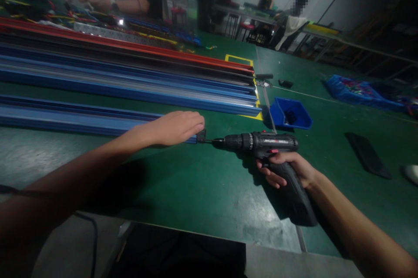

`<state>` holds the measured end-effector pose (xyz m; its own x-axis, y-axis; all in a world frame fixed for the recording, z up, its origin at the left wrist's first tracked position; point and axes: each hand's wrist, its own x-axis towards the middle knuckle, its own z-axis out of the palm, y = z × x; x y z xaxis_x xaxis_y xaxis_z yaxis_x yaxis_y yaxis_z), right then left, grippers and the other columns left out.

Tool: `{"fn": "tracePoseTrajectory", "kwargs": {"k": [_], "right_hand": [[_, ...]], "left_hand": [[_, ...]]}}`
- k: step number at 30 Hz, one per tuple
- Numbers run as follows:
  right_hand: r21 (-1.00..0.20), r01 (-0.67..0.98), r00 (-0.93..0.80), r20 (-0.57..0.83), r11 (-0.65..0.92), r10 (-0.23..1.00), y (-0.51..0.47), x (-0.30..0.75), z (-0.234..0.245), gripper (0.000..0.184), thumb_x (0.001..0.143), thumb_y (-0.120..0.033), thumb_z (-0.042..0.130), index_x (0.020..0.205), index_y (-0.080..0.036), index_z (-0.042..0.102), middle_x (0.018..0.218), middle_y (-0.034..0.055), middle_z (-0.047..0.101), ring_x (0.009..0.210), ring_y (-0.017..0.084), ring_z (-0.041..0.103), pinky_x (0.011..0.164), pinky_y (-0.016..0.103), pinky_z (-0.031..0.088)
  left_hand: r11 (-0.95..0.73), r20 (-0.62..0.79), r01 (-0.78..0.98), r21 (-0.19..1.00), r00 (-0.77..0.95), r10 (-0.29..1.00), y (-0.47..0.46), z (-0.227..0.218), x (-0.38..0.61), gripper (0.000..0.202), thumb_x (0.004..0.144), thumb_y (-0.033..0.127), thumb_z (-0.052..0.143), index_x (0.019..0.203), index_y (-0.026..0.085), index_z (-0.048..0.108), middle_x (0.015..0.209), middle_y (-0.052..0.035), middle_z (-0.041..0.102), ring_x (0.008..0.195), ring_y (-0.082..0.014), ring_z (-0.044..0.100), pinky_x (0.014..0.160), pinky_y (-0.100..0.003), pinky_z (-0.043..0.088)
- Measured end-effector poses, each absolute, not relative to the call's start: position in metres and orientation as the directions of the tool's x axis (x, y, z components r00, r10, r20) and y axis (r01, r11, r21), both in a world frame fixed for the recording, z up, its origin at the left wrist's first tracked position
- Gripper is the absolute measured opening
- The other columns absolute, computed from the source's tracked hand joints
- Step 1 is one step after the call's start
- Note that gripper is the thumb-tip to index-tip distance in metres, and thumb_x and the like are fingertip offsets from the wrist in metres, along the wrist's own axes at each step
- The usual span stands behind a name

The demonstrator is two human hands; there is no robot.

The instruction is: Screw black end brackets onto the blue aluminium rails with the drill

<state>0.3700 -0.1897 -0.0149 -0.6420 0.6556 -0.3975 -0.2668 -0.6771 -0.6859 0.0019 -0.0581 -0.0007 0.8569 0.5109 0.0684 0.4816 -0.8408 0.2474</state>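
Observation:
My right hand point(287, 169) is wrapped round the grip of a black cordless drill point(261, 143), which lies level and points left. Its bit meets a small black end piece point(200, 135) at the end of a long blue metal rail point(81, 119) on the green table. My left hand point(178, 127) lies over that rail end with fingers curled down on it, holding it against the table.
More blue, grey and red rails point(130, 73) lie stacked behind. A blue parts bin point(290, 114) stands right of them, a dark flat slab point(367, 154) further right, a blue tray of parts point(355, 90) at far right. Other people sit at tables behind. The table edge point(196, 234) is near me.

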Motion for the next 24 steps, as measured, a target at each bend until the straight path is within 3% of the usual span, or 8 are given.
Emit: {"fn": "tracePoseTrajectory", "kwargs": {"k": [24], "right_hand": [[-0.687,-0.275,-0.659,-0.376,-0.673,0.652,-0.1877,0.3719,-0.0182,0.031,0.092,-0.024,0.062,0.109,-0.001,0.074,0.084,0.0076,0.071,0.05,0.009,0.064,0.059,0.025,0.06]], "left_hand": [[-0.845,0.06,0.481,0.235,0.86,0.507,-0.0563,-0.0036,0.0001,0.049,0.111,0.043,0.024,0.107,0.016,0.064,0.103,-0.0087,0.064,0.095,-0.0218,0.06,0.093,-0.037,0.046]]}}
